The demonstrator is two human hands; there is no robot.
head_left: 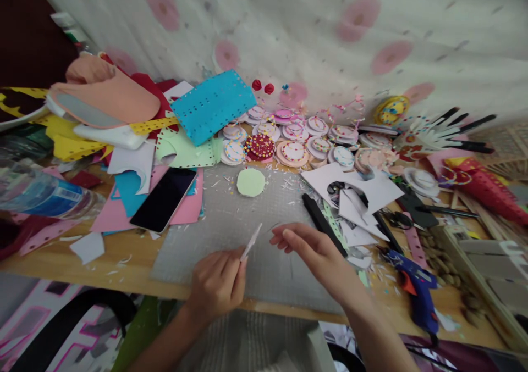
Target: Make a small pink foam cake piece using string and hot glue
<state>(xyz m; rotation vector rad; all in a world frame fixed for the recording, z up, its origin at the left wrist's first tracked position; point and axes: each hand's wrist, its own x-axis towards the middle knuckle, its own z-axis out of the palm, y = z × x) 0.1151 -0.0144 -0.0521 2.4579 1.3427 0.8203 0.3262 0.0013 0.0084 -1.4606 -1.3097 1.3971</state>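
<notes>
My left hand (220,278) pinches a thin white piece of paper or foam (252,241) between thumb and fingers. The piece is seen nearly edge-on, so its outline is hidden. To its right, my right hand (307,248) hangs over the mat with thumb and fingertips together. A faint thin line shows by those fingertips; what they hold, if anything, is too small to make out. The hands are apart. Beyond them a pale green disc (251,182) lies flat on the grey cutting mat (190,251).
Small decorated paper hats (293,151) crowd the mat's far edge. On the left are a phone (165,199), a water bottle (49,190) and a blue sheet (214,105). Right: white offcuts (355,190), a black pen-like tool (324,223), a blue glue gun (418,289).
</notes>
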